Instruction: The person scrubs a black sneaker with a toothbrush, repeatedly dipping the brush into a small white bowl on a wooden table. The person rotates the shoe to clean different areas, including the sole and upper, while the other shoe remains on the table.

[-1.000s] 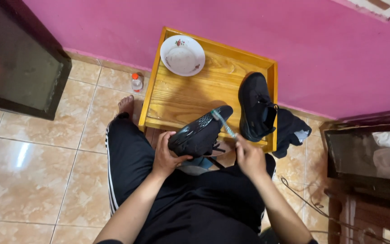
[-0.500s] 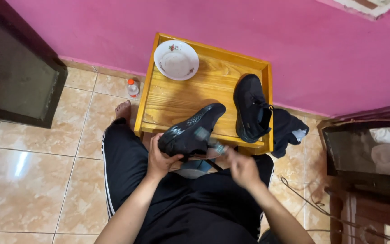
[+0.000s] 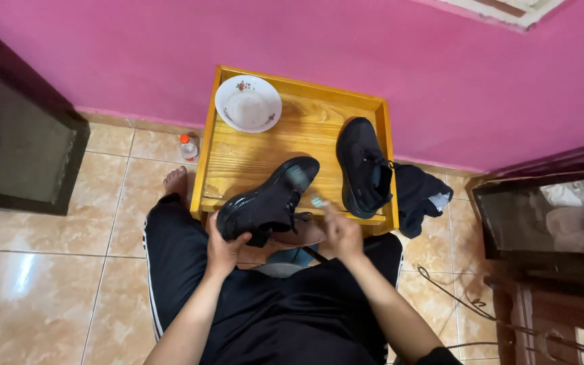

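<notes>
My left hand (image 3: pixel 224 249) grips the heel of a wet black shoe (image 3: pixel 268 201) held over my lap, its toe pointing up toward the wooden tray table (image 3: pixel 251 157). My right hand (image 3: pixel 338 230) is closed on a small brush with a pale handle (image 3: pixel 318 201), blurred, right beside the shoe's side. The second black shoe (image 3: pixel 362 167) lies on the table's right part, toe toward the wall. A white bowl with a flower pattern (image 3: pixel 248 103) sits in the table's far left corner.
A dark cloth (image 3: pixel 419 196) hangs off the table's right edge. A small bottle with an orange cap (image 3: pixel 188 147) stands on the tiled floor left of the table. Dark furniture stands at left (image 3: pixel 21 149) and right (image 3: pixel 549 223); a cable (image 3: pixel 468 304) runs across the floor.
My right hand with the brush has dropped from above the shoe's toe to its lower side. The shoe has shifted slightly left and down in my left hand.
</notes>
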